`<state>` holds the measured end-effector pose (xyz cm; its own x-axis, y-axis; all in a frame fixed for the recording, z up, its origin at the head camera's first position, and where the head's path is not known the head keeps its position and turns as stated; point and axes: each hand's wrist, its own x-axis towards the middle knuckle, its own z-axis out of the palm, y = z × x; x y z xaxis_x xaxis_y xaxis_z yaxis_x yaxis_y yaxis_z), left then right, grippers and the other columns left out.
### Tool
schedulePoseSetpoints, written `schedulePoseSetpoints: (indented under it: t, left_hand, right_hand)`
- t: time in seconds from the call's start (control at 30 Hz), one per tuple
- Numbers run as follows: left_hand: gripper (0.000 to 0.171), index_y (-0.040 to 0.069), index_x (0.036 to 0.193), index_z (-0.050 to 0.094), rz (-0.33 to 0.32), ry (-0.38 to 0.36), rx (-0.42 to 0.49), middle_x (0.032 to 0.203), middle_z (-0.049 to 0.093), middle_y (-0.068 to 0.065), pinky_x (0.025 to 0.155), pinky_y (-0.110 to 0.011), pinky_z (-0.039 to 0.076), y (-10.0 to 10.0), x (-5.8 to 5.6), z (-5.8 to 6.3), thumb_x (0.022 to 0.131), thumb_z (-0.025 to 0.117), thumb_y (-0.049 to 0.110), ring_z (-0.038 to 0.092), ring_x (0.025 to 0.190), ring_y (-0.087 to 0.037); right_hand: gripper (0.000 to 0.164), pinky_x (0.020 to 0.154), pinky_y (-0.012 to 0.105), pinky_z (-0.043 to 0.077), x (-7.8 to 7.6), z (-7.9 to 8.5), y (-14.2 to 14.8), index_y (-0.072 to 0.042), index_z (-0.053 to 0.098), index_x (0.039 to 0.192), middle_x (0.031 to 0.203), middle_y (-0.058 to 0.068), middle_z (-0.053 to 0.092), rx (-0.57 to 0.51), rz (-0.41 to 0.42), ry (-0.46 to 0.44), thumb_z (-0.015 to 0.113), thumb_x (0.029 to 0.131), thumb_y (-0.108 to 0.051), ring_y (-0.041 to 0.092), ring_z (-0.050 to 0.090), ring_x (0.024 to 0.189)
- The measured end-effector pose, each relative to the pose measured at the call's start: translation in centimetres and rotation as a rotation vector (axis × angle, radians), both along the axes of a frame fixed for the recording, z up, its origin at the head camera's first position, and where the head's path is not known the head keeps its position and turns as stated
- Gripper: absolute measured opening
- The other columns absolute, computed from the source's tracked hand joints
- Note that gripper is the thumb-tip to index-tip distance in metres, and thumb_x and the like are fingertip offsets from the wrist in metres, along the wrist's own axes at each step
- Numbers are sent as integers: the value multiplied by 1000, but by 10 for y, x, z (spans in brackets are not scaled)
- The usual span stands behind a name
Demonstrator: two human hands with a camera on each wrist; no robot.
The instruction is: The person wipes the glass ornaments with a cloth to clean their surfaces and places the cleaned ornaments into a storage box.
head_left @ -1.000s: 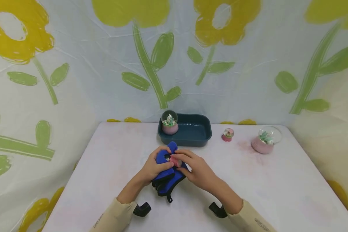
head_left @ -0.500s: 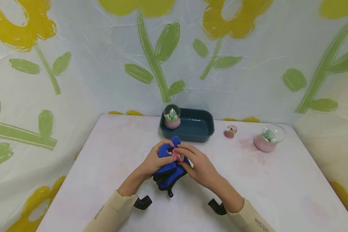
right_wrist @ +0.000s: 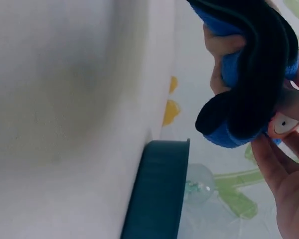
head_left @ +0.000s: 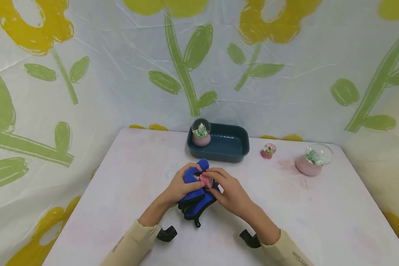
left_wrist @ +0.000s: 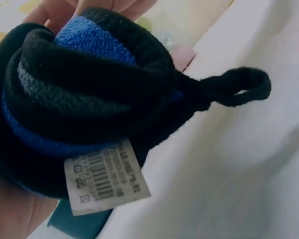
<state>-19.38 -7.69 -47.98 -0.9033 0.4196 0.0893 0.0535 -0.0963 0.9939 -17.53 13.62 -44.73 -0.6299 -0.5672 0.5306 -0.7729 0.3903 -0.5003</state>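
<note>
In the head view, my left hand (head_left: pixel 183 186) grips a folded blue cloth (head_left: pixel 193 205) with black edging, a black hanging loop and a white label (left_wrist: pixel 108 178). Against the cloth lies a small pink snow globe (head_left: pixel 206 181), partly covered by fingers. My right hand (head_left: pixel 227 190) pinches it from the right, fingertips over its top and thumb below. From the right wrist, a pinkish ring with a white disc (right_wrist: pixel 284 123) shows between the fingers beside the cloth; most of the globe is hidden there. Both hands are held close together over the table.
Behind the hands stands a dark teal tray (head_left: pixel 219 154) with a pink-based snow globe (head_left: pixel 201 137) at its left end. To its right are a tiny snow globe (head_left: pixel 267 152) and a larger tilted one (head_left: pixel 309 166). A flower-print curtain (head_left: pixel 126 66) surrounds the white table (head_left: pixel 146 159).
The head view has shifted, so the whole scene sits slightly differently in frame. Both hands keep their hold on the cloth and the small globe, with only slight finger movement.
</note>
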Motion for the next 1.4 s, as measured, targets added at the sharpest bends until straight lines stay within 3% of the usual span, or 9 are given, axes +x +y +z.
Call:
schedulePoseSetpoints:
  t: [0.17, 0.3, 0.47, 0.6, 0.77, 0.97, 1.07, 1.23, 1.4]
  left_hand:
    - [35, 21, 116, 53, 30, 56, -70, 130, 46, -14, 81, -43, 51, 0, -3, -3, 87, 73, 21, 49, 110, -36]
    - [34, 22, 115, 54, 55, 101, -95, 129, 47, -12, 80, -42, 51, -1, -4, -6, 87, 73, 19, 50, 109, -35]
    - [34, 20, 115, 54, 51, 65, -56, 127, 48, -13, 80, -43, 52, -3, -1, -9, 87, 72, 19, 51, 108, -35]
    - [34, 20, 116, 53, 37, 62, -69, 130, 46, -13, 82, -44, 52, -3, 0, -8, 88, 71, 20, 49, 111, -36]
    - [34, 19, 116, 54, 44, 128, -86, 133, 45, -11, 84, -45, 50, 3, -16, 5, 87, 72, 17, 47, 113, -36]
    - [37, 11, 118, 52, 4, 93, -29, 130, 45, -15, 79, -42, 52, 10, -26, 12, 85, 70, 6, 51, 107, -34]
    - [39, 11, 120, 51, -8, 78, -12, 129, 45, -16, 78, -42, 53, 13, -25, 10, 86, 68, 7, 53, 105, -32]
    - [37, 14, 120, 51, -18, 72, -33, 128, 46, -16, 80, -42, 53, 13, -17, 6, 87, 68, 11, 53, 105, -34]
    - [37, 13, 118, 52, 11, 117, -14, 127, 48, -16, 81, -46, 52, 16, -14, 9, 85, 69, 14, 51, 108, -37]
  right_hand:
    - [47, 77, 29, 54, -5, -2, 1, -4, 56, 128, 118, 5, 60, 3, -22, -88, 75, 86, -14, 14, 61, 96]
    - [52, 81, 30, 54, -8, -4, 0, -6, 54, 132, 123, 3, 58, 0, -29, -157, 75, 86, -19, 13, 60, 103]
    - [58, 83, 30, 53, -4, -11, 2, -7, 53, 134, 132, 6, 53, -37, 25, -87, 77, 82, -3, 16, 57, 108]
    - [50, 79, 29, 54, -5, -10, 3, -5, 54, 132, 123, 6, 58, -53, 25, -99, 74, 86, -7, 16, 60, 105]
    - [49, 79, 32, 55, -19, -2, 8, -6, 53, 133, 119, 4, 60, -80, -25, -138, 72, 89, -17, 15, 61, 103]
    - [58, 80, 33, 54, -25, -2, 15, -5, 53, 135, 132, 9, 55, -120, 35, -38, 76, 82, 0, 19, 59, 106]
    - [55, 78, 33, 55, -22, -3, 16, -6, 56, 133, 129, 8, 58, -150, 6, -37, 75, 82, 1, 18, 60, 103]
    - [50, 75, 35, 56, -16, -7, 15, -4, 58, 132, 124, 9, 63, -183, -51, -109, 75, 85, -8, 20, 64, 99]
    - [56, 77, 35, 55, -16, -7, 14, -5, 56, 133, 130, 10, 57, -195, -23, -68, 78, 81, -3, 20, 61, 105]
